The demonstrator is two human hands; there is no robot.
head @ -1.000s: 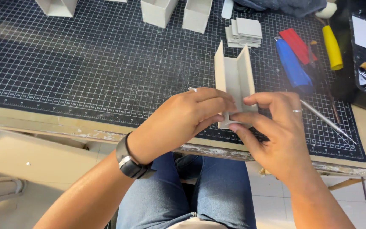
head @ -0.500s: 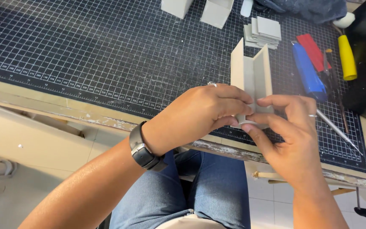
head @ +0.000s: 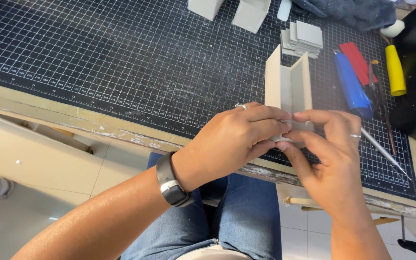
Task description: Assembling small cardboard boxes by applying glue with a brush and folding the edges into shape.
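A pale grey cardboard channel piece [head: 291, 86], folded into a U shape, stands on the black gridded cutting mat [head: 121, 67] near its front edge. My left hand [head: 234, 139] wraps over the near end of the piece, a dark band on its wrist. From the right, my right hand [head: 326, 154] pinches the same end with thumb and fingers. Both hands' fingertips meet at the bottom of the piece and hide its near edge.
A stack of small grey card squares [head: 303, 38] lies beyond the piece. To the right lie a blue cutter [head: 351, 86], a red tool [head: 359, 60], a yellow-handled tool [head: 395, 70] and a thin metal rod [head: 383, 153]. Grey card boxes [head: 250, 13] stand at the mat's far edge.
The view has shifted so the hands and the card piece sit further right in frame. Both hands keep their hold on the piece's near end, fingers adjusting slightly.
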